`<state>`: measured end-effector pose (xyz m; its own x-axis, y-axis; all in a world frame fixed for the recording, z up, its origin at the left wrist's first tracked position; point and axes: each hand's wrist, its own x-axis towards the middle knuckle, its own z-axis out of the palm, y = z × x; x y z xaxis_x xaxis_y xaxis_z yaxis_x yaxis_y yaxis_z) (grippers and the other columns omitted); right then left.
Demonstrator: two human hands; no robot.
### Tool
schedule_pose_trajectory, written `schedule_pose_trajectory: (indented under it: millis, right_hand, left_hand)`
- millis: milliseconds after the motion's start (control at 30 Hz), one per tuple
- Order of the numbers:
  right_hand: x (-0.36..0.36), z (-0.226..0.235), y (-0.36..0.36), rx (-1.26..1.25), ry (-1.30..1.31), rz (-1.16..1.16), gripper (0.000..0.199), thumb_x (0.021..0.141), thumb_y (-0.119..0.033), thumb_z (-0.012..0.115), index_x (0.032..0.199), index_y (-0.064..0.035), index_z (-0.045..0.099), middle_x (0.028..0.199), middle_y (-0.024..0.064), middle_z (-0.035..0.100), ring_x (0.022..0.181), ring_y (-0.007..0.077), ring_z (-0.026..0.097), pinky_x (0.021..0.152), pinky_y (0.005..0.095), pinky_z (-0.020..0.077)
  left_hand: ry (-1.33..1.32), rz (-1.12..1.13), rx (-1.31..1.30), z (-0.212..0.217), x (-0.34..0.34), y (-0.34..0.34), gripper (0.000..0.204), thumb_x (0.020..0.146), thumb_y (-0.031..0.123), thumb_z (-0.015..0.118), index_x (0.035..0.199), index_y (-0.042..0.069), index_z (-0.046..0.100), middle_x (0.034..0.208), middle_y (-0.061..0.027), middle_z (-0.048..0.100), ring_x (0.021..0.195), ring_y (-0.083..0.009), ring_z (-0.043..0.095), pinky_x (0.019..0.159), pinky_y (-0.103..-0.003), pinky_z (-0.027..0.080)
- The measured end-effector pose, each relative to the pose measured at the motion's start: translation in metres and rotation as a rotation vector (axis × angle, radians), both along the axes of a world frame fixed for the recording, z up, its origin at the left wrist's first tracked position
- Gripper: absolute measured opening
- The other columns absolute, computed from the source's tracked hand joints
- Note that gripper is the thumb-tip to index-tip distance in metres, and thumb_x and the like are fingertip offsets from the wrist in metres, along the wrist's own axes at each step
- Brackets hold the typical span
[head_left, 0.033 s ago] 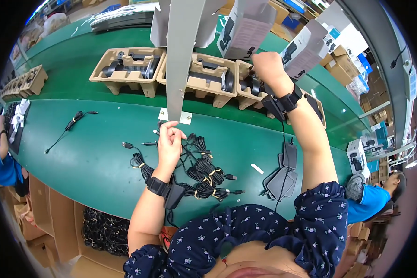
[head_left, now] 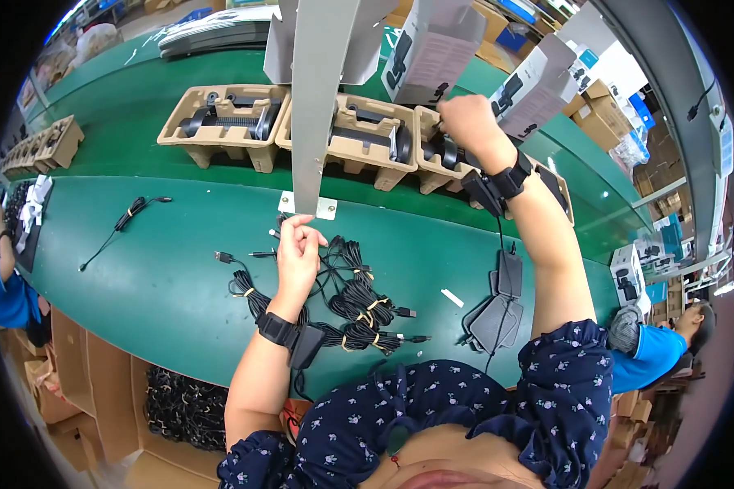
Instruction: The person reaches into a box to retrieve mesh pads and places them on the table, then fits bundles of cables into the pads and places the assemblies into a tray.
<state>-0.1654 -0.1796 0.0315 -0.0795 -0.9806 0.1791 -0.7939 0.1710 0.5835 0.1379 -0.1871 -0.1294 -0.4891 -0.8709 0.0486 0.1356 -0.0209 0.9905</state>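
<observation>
My left hand (head_left: pixel 299 257) is over the middle of the bench with its fingers curled in. Cable ends poke out beside it, but what its fingers pinch, if anything, is hidden. Under and right of it lie several coiled black cables (head_left: pixel 359 297) tied with light bands. My right hand (head_left: pixel 469 126) reaches far right, closed, above a brown moulded-pulp tray (head_left: pixel 426 163) holding black parts. Its fingertips are turned away, so anything in them does not show. Two more pulp trays, a left one (head_left: pixel 167 129) and a middle one (head_left: pixel 359 155), hold black ribbed parts.
A grey post (head_left: pixel 311 122) stands between the hands, bolted to the green bench (head_left: pixel 163 269). One coiled cable (head_left: pixel 129 213) lies left. Black wrist-strap boxes (head_left: pixel 501 314) lie right. Printed cartons (head_left: pixel 432 53) stand behind. A cardboard box (head_left: pixel 114 383) of black cables sits below. A co-worker (head_left: pixel 656 350) is at right.
My right hand has shifted slightly left over the tray. My left hand and the cables stay where they were.
</observation>
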Motion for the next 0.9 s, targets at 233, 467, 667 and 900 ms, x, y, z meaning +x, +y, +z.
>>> schedule_pose_trajectory:
  millis: [233,467,667,900]
  right_hand:
    - [0.009,-0.009,0.002,0.109,-0.020,0.000,0.017,0.065,-0.024,0.069,0.068,-0.0078,0.065,0.068,0.0090,0.061,0.068,0.0244,0.062,0.056,0.0345,0.0482]
    - [-0.014,-0.072,-0.011,-0.212,-0.253,-0.143,0.033,0.079,-0.014,0.053,0.107,0.0032,0.049,0.087,0.0167,0.059,0.080,0.0308,0.062,0.067,0.0407,0.0502]
    - [-0.020,-0.086,0.004,-0.535,-0.802,-0.133,0.036,0.083,-0.011,0.051,0.113,0.0064,0.040,0.089,0.0271,0.057,0.087,0.0399,0.057,0.075,0.0409,0.0466]
    - [-0.022,-0.095,0.003,-0.866,-0.921,-0.147,0.026,0.078,-0.009,0.060,0.089,0.0041,0.041,0.085,0.0267,0.055,0.079,0.0419,0.056,0.069,0.0434,0.0459]
  left_hand:
    - [0.014,0.001,0.014,0.001,0.005,0.001,0.018,0.089,0.004,0.045,0.107,0.003,0.044,0.074,-0.0020,0.055,0.045,-0.0026,0.039,0.038,-0.016,0.032]
    - [-0.004,-0.031,-0.014,0.002,0.002,0.003,0.014,0.090,0.006,0.043,0.103,0.003,0.047,0.076,-0.0025,0.055,0.045,-0.0024,0.039,0.039,-0.016,0.032]
    - [-0.013,-0.044,-0.007,0.003,0.004,0.002,0.013,0.090,0.005,0.042,0.102,0.003,0.048,0.076,-0.0022,0.055,0.045,-0.0020,0.038,0.040,-0.015,0.032]
    - [0.010,-0.031,-0.011,0.005,0.001,0.003,0.011,0.089,0.005,0.045,0.099,0.004,0.051,0.074,-0.0010,0.055,0.045,-0.0019,0.039,0.039,-0.016,0.032]
